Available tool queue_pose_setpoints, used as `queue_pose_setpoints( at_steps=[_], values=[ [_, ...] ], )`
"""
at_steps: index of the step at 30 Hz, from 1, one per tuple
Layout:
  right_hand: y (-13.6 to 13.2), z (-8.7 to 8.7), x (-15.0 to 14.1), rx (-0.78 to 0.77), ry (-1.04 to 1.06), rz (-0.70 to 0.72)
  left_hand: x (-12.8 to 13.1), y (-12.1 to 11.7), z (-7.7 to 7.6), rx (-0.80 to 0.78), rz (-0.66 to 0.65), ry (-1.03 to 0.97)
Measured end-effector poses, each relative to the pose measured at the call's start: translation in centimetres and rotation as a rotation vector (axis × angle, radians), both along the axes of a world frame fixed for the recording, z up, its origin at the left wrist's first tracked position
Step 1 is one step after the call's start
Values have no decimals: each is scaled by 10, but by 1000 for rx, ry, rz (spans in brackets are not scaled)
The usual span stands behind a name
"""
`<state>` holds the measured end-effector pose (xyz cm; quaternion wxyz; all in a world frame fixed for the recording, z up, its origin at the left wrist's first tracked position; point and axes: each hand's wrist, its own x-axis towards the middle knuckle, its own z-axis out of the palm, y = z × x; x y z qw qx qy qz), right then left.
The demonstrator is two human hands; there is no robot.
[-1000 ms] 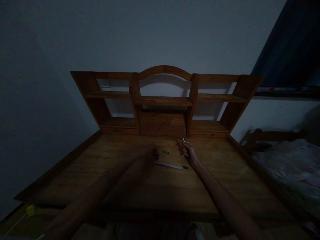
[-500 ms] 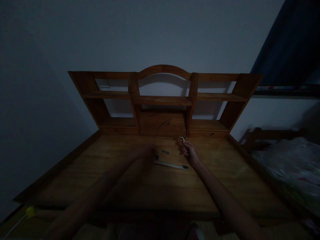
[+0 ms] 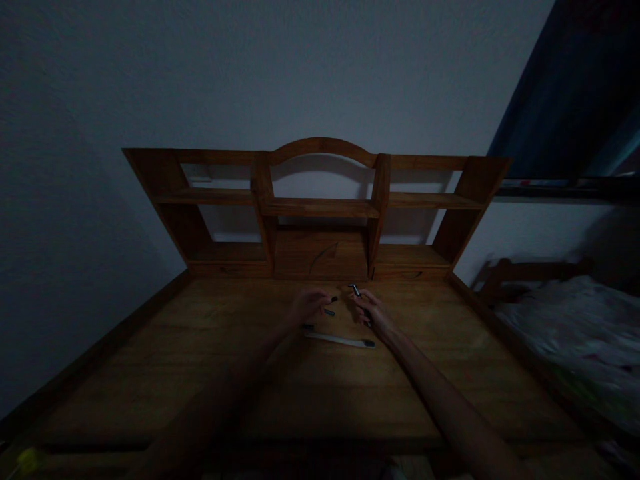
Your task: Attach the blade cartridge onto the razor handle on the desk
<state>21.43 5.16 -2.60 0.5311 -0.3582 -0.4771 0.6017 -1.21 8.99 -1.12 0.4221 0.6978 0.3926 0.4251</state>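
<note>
In the head view my right hand is closed around a slim dark-handled tool with a shiny bent head, razor-like in outline. The head points up and to the left. My left hand pinches a small dark oblong piece at its fingertips, a short way left of the tool's head. Just below it on the desk lies a similar small dark piece. Nearer me lies a long pale stick with a dark right end. Another small dark piece is at its left end, partly under my left wrist.
The wooden desk carries a shelf unit along its back, against the wall. Low side rails edge the desk. A bed with rumpled bedding stands to the right, and a yellow object is at the lower left. The room is dim.
My left hand has lifted from beside the stick's left end and moved right, with a small dark piece in its fingertips. My right hand still holds the tool. The view has shifted slightly.
</note>
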Motion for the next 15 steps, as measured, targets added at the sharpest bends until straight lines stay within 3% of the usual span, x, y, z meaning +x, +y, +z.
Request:
queue_pose_setpoints(
  at_steps=[6,15],
  values=[
    [-1,2,2,-17,-72,154,16,-3,-26,-100,47,-189],
    [-5,-7,-9,100,-270,104,20,-9,-33,-297,3,-354]
  ],
)
